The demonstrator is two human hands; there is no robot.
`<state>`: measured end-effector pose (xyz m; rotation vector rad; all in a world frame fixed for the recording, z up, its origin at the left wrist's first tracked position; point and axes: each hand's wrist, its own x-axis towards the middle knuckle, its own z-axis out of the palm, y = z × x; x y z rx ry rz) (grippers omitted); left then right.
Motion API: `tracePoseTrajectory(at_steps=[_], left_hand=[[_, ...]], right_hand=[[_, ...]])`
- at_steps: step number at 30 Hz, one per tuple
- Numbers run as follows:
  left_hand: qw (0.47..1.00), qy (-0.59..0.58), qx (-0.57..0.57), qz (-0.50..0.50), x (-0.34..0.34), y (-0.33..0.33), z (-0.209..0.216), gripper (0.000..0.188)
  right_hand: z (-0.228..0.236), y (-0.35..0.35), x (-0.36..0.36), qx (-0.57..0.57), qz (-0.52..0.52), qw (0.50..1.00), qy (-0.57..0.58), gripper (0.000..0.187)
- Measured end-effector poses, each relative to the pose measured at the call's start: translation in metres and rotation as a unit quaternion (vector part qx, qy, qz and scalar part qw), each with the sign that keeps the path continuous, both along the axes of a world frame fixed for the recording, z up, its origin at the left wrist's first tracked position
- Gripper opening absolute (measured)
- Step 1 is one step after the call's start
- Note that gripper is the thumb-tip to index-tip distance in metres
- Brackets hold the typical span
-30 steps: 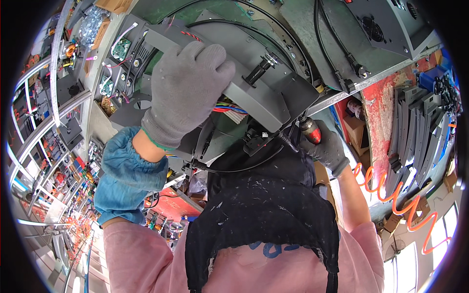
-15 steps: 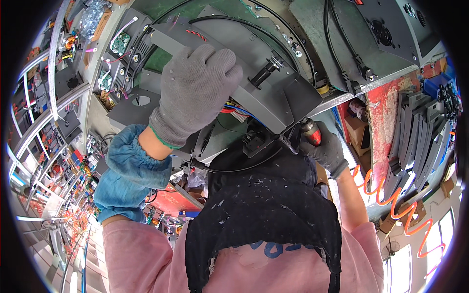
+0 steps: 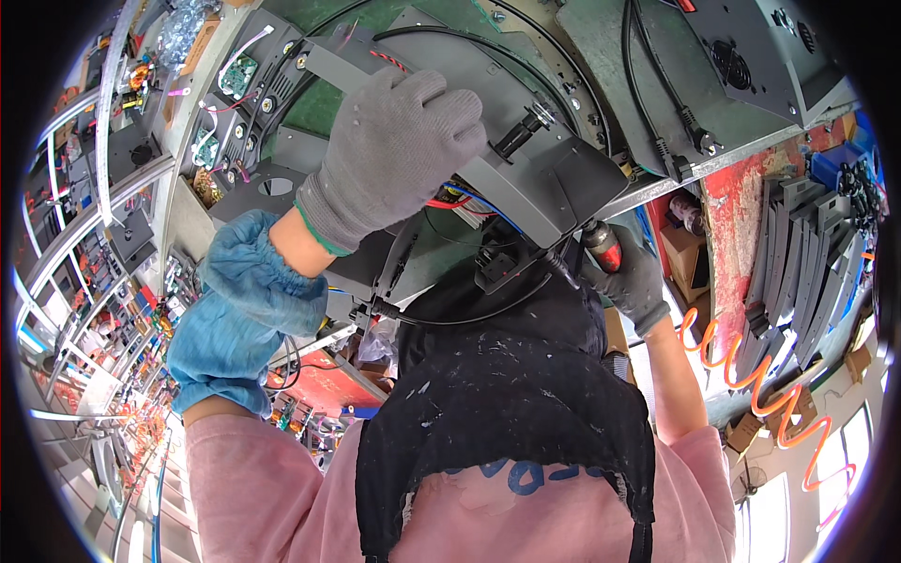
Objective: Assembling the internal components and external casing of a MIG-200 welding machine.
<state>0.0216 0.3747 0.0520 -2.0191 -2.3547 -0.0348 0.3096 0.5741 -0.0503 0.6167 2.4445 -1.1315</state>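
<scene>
My left hand [image 3: 399, 150], in a grey knit glove, curls its fingers over a dark grey sheet-metal housing [image 3: 526, 192] and grips it. A black cylinder with a metal end [image 3: 524, 131] stands out from the housing. Red and blue wires [image 3: 469, 199] show inside its near side, above a small black block [image 3: 497, 267]. At the housing's right corner, my right hand [image 3: 631, 281], also gloved, is closed around a red and black power screwdriver [image 3: 603, 248]. The screwdriver's tip is not clearly visible, so I cannot tell whether it touches the housing.
Black power cords [image 3: 671, 113] lie across the bench at the right, beside another grey casing [image 3: 737, 61]. Speakers and green circuit boards [image 3: 238, 75] sit at the left. An orange coiled hose [image 3: 751, 375] hangs at the right, near stacked grey metal panels [image 3: 807, 263].
My left hand and the housing have shifted slightly right. My right hand, with the screwdriver, has also moved a little to the right.
</scene>
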Motion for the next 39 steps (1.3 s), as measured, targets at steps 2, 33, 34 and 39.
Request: tracePoseTrajectory(at_steps=[2, 33, 34, 39], left_hand=[[1.0, -0.001, 0.013, -0.009, -0.001, 0.0, -0.001, 0.011], [0.633, -0.692, 0.162, 0.305, 0.014, -0.056, 0.052, 0.029], [0.569, -0.735, 0.186, 0.318, 0.017, -0.066, 0.052, 0.028], [0.373, -0.829, 0.262, 0.325, 0.052, -0.096, 0.043, 0.029]], right_hand=[[-0.003, 0.004, 0.001, -0.027, 0.002, 1.0, -0.004, 0.063], [0.062, -0.005, 0.047, 0.061, -0.136, 0.988, 0.043, 0.062], [0.067, -0.01, 0.048, 0.059, -0.155, 0.984, 0.066, 0.059], [0.086, -0.039, 0.029, 0.013, -0.227, 0.971, 0.069, 0.056]])
